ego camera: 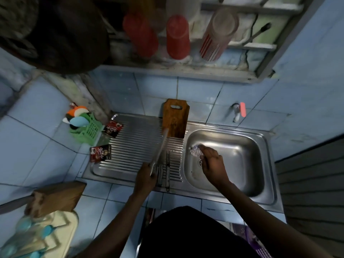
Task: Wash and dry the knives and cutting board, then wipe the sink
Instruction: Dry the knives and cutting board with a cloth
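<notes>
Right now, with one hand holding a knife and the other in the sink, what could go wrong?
1. The left hand holds a knife above the other knives on the drainboard; it could slip or knock them.
2. The right hand reaches for the cloth in the sink, so attention is probably split from the blade.

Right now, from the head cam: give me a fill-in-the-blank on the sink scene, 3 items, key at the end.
1. The left hand grips a ____ over the ribbed drainboard.
2. The right hand rests on a cloth inside the ____ basin.
3. The wooden cutting board leans against the tiled ____ behind the drainboard.

Missing words: knife; sink; wall
</notes>
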